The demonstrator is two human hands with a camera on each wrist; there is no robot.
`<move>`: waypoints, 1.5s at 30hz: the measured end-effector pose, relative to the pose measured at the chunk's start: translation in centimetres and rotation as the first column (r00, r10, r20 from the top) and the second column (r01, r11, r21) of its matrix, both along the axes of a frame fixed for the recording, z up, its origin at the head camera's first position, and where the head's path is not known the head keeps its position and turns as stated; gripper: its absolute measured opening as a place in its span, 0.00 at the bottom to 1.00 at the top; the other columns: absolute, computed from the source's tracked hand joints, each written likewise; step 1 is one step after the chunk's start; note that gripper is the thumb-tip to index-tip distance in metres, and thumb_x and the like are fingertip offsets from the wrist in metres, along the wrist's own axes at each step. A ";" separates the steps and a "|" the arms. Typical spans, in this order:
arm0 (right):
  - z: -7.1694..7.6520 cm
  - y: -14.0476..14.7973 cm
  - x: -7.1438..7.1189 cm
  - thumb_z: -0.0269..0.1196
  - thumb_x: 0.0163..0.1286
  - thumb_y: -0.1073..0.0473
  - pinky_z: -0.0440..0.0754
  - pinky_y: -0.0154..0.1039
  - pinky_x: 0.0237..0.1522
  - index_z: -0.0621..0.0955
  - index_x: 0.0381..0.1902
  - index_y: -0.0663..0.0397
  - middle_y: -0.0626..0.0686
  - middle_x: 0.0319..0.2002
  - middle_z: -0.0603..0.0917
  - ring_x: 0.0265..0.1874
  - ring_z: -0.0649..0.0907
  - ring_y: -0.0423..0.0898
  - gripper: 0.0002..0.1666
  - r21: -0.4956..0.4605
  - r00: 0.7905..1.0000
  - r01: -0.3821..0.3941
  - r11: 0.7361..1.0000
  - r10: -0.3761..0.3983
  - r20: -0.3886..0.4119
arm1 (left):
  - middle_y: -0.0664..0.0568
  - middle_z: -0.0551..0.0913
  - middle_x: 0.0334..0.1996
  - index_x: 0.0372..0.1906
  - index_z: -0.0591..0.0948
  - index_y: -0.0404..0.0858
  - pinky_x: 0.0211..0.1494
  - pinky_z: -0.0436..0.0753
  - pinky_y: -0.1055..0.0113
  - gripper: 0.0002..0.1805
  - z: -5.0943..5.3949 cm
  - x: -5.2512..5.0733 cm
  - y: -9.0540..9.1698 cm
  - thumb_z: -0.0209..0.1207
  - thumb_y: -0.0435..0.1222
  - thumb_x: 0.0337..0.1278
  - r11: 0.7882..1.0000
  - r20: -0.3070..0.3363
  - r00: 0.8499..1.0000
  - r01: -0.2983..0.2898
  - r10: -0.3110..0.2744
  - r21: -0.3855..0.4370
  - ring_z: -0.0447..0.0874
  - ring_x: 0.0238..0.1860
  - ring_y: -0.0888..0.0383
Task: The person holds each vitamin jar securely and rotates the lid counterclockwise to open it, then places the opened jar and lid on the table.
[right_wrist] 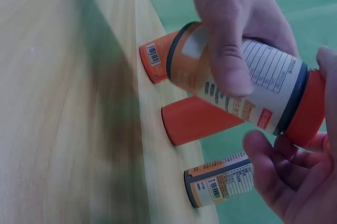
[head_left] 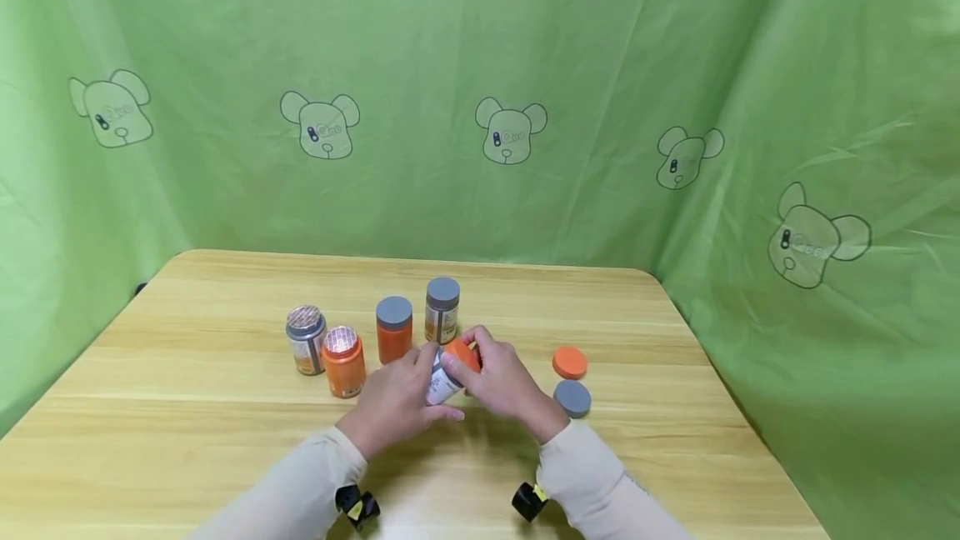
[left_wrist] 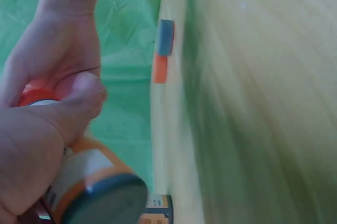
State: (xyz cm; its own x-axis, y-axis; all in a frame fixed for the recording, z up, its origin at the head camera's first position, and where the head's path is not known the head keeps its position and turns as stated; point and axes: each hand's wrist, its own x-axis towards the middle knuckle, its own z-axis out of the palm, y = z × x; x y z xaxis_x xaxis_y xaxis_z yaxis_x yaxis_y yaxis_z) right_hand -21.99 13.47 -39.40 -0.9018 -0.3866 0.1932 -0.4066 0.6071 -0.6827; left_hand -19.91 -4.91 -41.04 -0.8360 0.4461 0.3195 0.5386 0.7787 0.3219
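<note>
My left hand (head_left: pixel 393 402) grips the body of a labelled bottle (right_wrist: pixel 263 79), which is tilted and held above the table. An orange lid (right_wrist: pixel 308 111) covers its mouth end. The fingers and thumb of my right hand (head_left: pixel 506 377) hold that lid. Seen from the left wrist, the bottle's dark base (left_wrist: pixel 108 200) faces the camera. Just beyond the hands stand an orange jar with a grey lid (head_left: pixel 394 340) and a labelled bottle with a grey lid (head_left: pixel 442 315).
Left of the hands, a labelled bottle (head_left: pixel 307 352) and an orange jar (head_left: pixel 345 373) stand lidless, with foil-like seals on top. A loose orange lid (head_left: pixel 570 362) and a grey lid (head_left: pixel 572 397) lie to the right on the wooden table (head_left: pixel 652 465). Green curtains (head_left: pixel 420 207) surround it.
</note>
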 end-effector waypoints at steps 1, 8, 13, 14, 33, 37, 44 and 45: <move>0.0 0.0 0.0 0.57 0.70 0.41 0.76 0.37 0.25 0.72 0.46 0.54 0.46 0.27 0.78 0.23 0.77 0.40 0.23 0.006 1.000 -0.001 1.000 0.001 -0.007 | 0.51 0.77 0.31 0.56 0.69 0.37 0.21 0.72 0.69 0.42 0.1 0.0 0.0 0.71 0.58 0.41 1.000 0.001 1.000 -0.004 0.004 -0.006 0.73 0.24 0.60; -0.1 0.3 0.0 0.58 0.70 0.43 0.74 0.37 0.24 0.73 0.46 0.50 0.46 0.26 0.77 0.23 0.75 0.41 0.19 0.020 0.999 -0.028 0.999 0.028 -0.018 | 0.50 0.79 0.32 0.57 0.70 0.38 0.24 0.75 0.67 0.37 0.7 -0.1 -0.2 0.72 0.50 0.45 0.998 0.011 1.000 0.010 -0.009 -0.057 0.74 0.24 0.59; -0.3 0.4 0.0 0.58 0.70 0.44 0.74 0.37 0.24 0.72 0.47 0.50 0.47 0.27 0.77 0.23 0.75 0.41 0.18 0.010 0.999 -0.050 0.999 0.050 -0.002 | 0.50 0.79 0.31 0.58 0.70 0.38 0.24 0.74 0.67 0.36 0.8 -0.1 -0.3 0.71 0.49 0.45 0.996 0.007 1.000 0.011 -0.010 -0.086 0.73 0.23 0.59; -0.3 0.4 0.0 0.58 0.70 0.44 0.74 0.38 0.24 0.72 0.47 0.50 0.47 0.27 0.77 0.23 0.75 0.42 0.18 0.007 0.999 -0.052 0.999 0.052 0.002 | 0.50 0.79 0.31 0.58 0.70 0.39 0.24 0.74 0.67 0.36 0.9 -0.1 -0.3 0.71 0.49 0.45 0.996 0.004 1.000 0.010 -0.010 -0.088 0.73 0.23 0.59; -0.5 0.8 0.1 0.59 0.70 0.49 0.77 0.38 0.27 0.72 0.53 0.51 0.48 0.33 0.78 0.29 0.77 0.42 0.19 -0.032 0.990 -0.138 0.990 0.138 -0.001 | 0.50 0.80 0.29 0.58 0.71 0.38 0.23 0.74 0.67 0.36 0.8 -0.1 -0.5 0.71 0.46 0.43 0.999 0.073 0.997 0.041 -0.039 -0.028 0.74 0.23 0.59; -0.7 1.1 -0.1 0.60 0.70 0.50 0.78 0.37 0.28 0.72 0.57 0.52 0.48 0.36 0.79 0.31 0.77 0.42 0.22 -0.032 0.977 -0.210 0.977 0.209 -0.050 | 0.50 0.79 0.29 0.57 0.71 0.36 0.23 0.74 0.67 0.36 0.6 -0.1 -0.7 0.72 0.45 0.42 0.999 0.124 0.992 0.038 -0.038 0.004 0.74 0.23 0.59; -0.7 1.7 -0.1 0.61 0.68 0.52 0.77 0.37 0.31 0.69 0.66 0.49 0.48 0.43 0.81 0.34 0.79 0.41 0.30 -0.003 0.962 -0.252 0.968 0.250 -0.105 | 0.53 0.78 0.27 0.52 0.73 0.40 0.21 0.73 0.67 0.32 0.7 -0.2 -0.8 0.73 0.46 0.40 0.999 0.099 0.994 0.040 -0.037 -0.020 0.74 0.22 0.60; -0.6 1.7 -0.1 0.61 0.69 0.52 0.77 0.37 0.31 0.69 0.66 0.49 0.48 0.42 0.81 0.33 0.79 0.41 0.29 0.005 0.963 -0.246 0.969 0.245 -0.108 | 0.53 0.78 0.27 0.51 0.73 0.40 0.21 0.73 0.67 0.32 0.7 -0.2 -0.8 0.73 0.46 0.39 0.999 0.098 0.994 0.042 -0.040 -0.026 0.74 0.22 0.60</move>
State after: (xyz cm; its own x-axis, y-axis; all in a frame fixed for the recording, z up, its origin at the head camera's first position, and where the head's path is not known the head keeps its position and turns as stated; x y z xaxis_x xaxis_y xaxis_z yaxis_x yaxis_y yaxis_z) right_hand -22.12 15.18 -40.04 -0.7533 -0.5917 0.2873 -0.6132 0.4739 -0.6320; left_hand -20.10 -5.69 -40.36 -0.8434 0.4883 0.2242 0.5373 0.7658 0.3533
